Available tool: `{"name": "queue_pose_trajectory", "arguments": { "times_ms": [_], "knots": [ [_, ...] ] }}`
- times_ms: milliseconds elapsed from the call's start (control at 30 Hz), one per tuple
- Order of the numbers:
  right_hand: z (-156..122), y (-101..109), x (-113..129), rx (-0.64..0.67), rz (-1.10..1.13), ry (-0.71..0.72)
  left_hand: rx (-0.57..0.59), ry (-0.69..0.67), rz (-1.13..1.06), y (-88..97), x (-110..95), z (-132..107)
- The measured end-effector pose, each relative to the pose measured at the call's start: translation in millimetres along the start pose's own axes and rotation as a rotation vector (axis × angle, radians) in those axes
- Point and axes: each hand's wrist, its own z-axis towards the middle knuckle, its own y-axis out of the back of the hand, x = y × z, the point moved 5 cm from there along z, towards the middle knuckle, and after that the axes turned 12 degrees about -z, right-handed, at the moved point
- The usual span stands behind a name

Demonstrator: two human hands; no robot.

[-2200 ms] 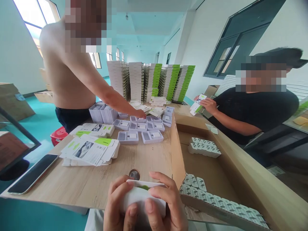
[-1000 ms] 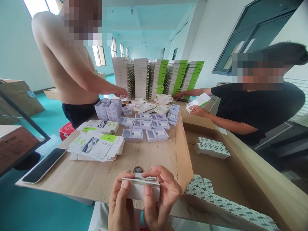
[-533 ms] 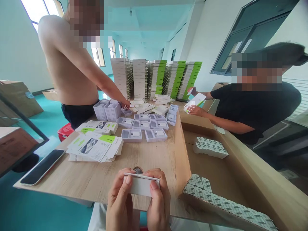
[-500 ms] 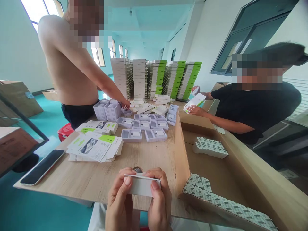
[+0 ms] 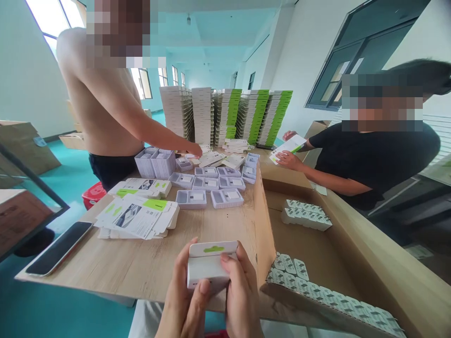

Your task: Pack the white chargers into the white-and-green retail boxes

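Observation:
A small white carton (image 5: pixel 207 270) with a green hang-hole tab is held above the near table edge. My left hand (image 5: pixel 183 295) grips its left side, the thumb across the front face. Around its right side my right hand (image 5: pixel 241 291) is closed, thumb on the top by the tab. Beyond my hands lie several white plastic trays (image 5: pixel 192 199) with small pieces in them. To the left is a pile of flat printed cartons (image 5: pixel 137 216) in white and green.
An open cardboard box (image 5: pixel 317 253) on the right holds rows of small white packs (image 5: pixel 306 214). A phone (image 5: pixel 59 248) lies at the left edge. Tall carton stacks (image 5: pixel 202 117) stand at the back. One co-worker (image 5: pixel 105 94) reaches in from the left; another (image 5: pixel 369 159) holds a carton.
The carton in my hands has tilted so its green-slotted tab and front face show. My right thumb has moved onto its top. The left co-worker's hand has shifted right.

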Motion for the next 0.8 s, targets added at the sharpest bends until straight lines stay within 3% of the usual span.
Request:
{"name": "queue_pose_trajectory", "arguments": {
  "times_ms": [100, 200, 433, 533, 700, 800],
  "knots": [
    [8.8, 3.4, 8.3, 0.126, -0.052, 0.055, -0.039, -0.122, 0.05, 5.3, -0.5, 6.5],
    [2.8, 0.1, 10.6, 0.143, -0.081, 0.19, -0.074, -0.163, 0.135, 14.3, -4.4, 21.1],
    [-15.0, -16.9, -24.1, 0.12, -0.15, 0.255, -0.097, -0.118, 0.361, 27.8, -1.0, 41.1],
    [-3.8, -13.9, -30.3, 0.13, -0.174, 0.246, -0.056, -0.049, 0.312, 23.2, 7.0, 37.2],
    [17.2, 2.3, -37.1, 0.067, -0.239, 0.22, 0.042, 0.222, 0.079, 19.5, 29.3, 20.0],
    [10.3, 0.5, -44.4, 0.049, -0.294, 0.244, 0.13, 0.23, 0.09, 28.7, 39.7, 21.1]
  ]
}}
